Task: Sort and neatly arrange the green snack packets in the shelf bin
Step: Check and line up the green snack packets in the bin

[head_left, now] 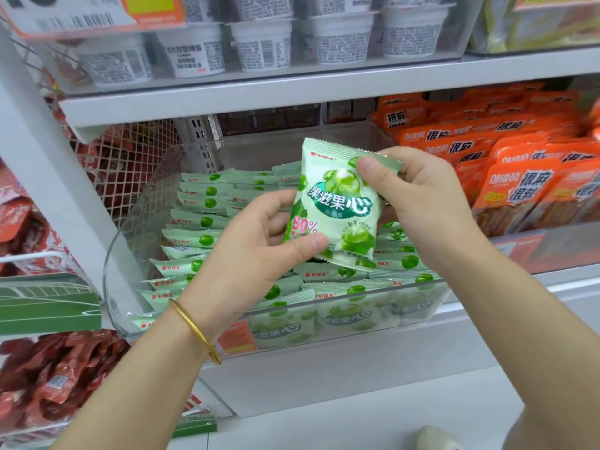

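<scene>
One green snack packet is held upright above the clear shelf bin, its printed face toward me. My left hand pinches its lower left corner between thumb and fingers. My right hand grips its upper right corner, thumb on the front. Inside the bin, several more green packets stand in rows on edge along the left side, and others lie at the right and front, partly hidden behind my hands.
Orange snack packets fill the bin to the right. White cups line the shelf above. Red packets hang lower left, behind a white wire mesh. A white shelf ledge runs below the bin.
</scene>
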